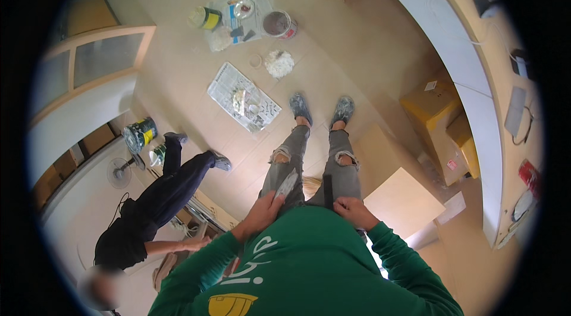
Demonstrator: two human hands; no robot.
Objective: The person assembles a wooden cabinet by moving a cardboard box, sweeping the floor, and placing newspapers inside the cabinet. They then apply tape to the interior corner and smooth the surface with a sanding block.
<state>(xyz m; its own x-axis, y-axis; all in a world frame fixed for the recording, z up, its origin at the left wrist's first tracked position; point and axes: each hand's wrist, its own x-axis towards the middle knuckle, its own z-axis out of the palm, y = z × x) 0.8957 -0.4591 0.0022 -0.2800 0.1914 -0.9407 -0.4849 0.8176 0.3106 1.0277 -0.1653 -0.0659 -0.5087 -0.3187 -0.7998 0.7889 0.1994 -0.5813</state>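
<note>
In front of my waist, my left hand (265, 211) is closed round a flat, narrow tool (288, 184) smeared greyish white, which looks like a putty knife. It points up and away, over my left thigh. My right hand (354, 211) is curled at the right side of my waist, fingers bent. Close to its thumb a straight black strip (328, 190) stands out over my right thigh; its lower end is hidden by the shirt and hand. I cannot make out whether it is a tool or a strap. The two hands are apart.
Ahead on the floor lie a newspaper (221, 97) with white-smeared things, crumpled white material (279, 64), and a bucket (280, 23) beside another sheet with tools. A person in black (156, 202) is at left near a paint bucket (140, 134) and fan (120, 172). Cardboard boxes (433, 115) stand right.
</note>
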